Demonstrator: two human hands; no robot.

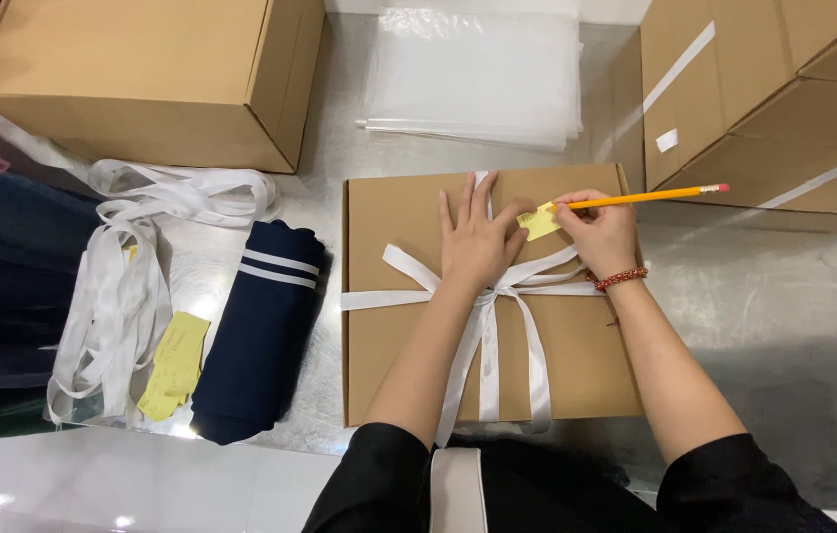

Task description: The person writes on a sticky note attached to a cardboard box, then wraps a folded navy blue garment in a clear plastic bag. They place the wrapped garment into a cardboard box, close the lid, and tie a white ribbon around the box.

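Ribboned cardboard box (576,355) on a metal table (754,286), hands at its far edge.
The left hand (475,242), fingers spread, pins a yellow paper tag (538,222) flat; the right hand (601,235) pinches a pencil (650,196), tip on the tag. A white ribbon (483,326) crosses beneath.

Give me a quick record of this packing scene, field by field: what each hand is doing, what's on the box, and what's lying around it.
Left hand: flat on the ribbon-tied cardboard box, pinning the small yellow tag
Right hand: grips a yellow pencil, tip at the tag
White ribbon: tied in a bow across the box
Left of box: folded navy garment, loose ribbons, yellow notes
Behind: clear plastic bags, more cardboard boxes
Surface: metal table
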